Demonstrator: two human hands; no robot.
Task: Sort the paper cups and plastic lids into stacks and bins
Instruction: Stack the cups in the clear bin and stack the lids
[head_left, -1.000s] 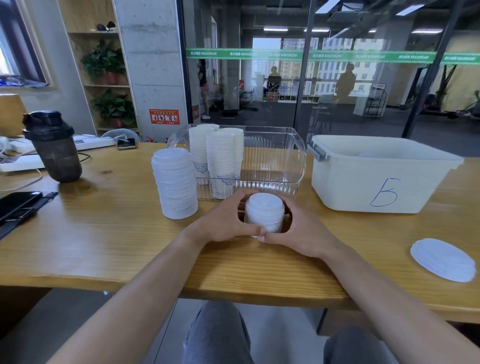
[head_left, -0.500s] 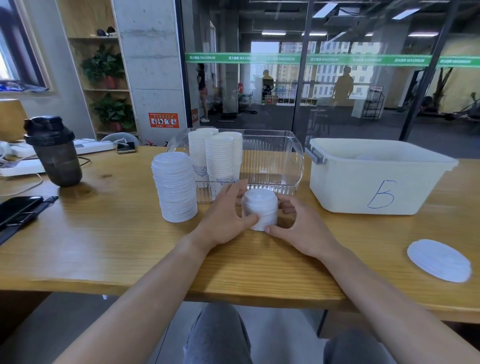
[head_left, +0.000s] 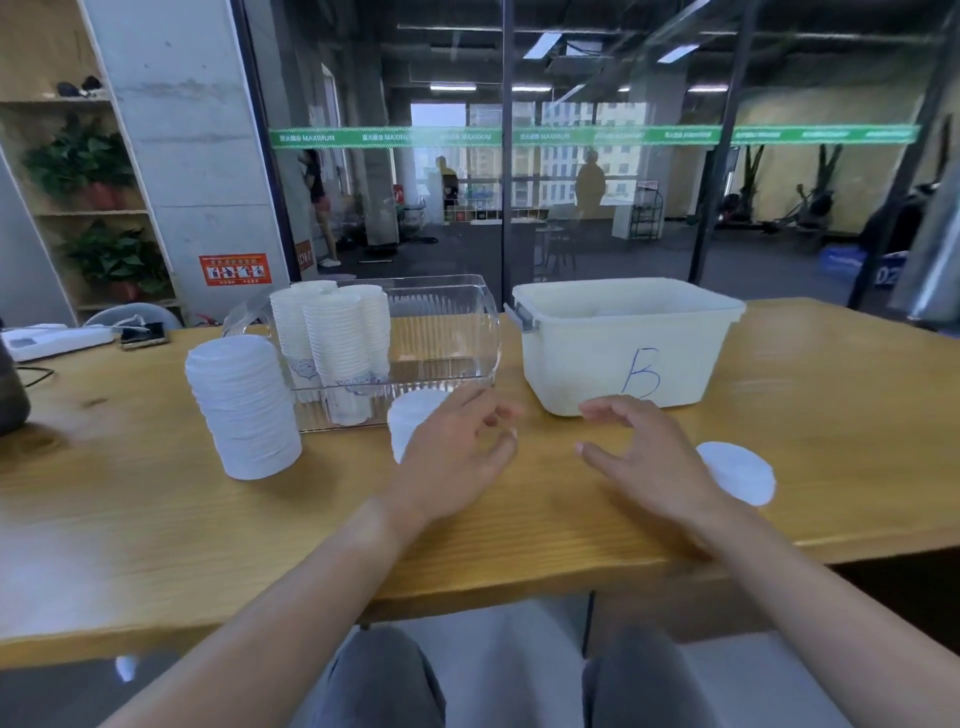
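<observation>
A tall stack of white plastic lids (head_left: 241, 408) stands on the wooden table (head_left: 130, 509) at the left. A short lid stack (head_left: 410, 415) stands in front of the clear bin (head_left: 457, 332), which holds stacks of paper cups (head_left: 332, 332). My left hand (head_left: 457, 457) hovers just right of the short stack, fingers relaxed, holding nothing. My right hand (head_left: 639, 452) is spread open above the table, in front of the white bin marked "B" (head_left: 623, 343). A few loose lids (head_left: 737, 470) lie flat just right of my right hand.
A phone (head_left: 143, 332) and a white power strip (head_left: 52, 340) lie at the table's far left edge. A dark bottle (head_left: 10, 400) is cut off at the left border. A glass wall stands behind the table.
Both hands have let go of the short lid stack and moved right, away from it. The stack now stands alone by the clear bin. The camera view turned right.
</observation>
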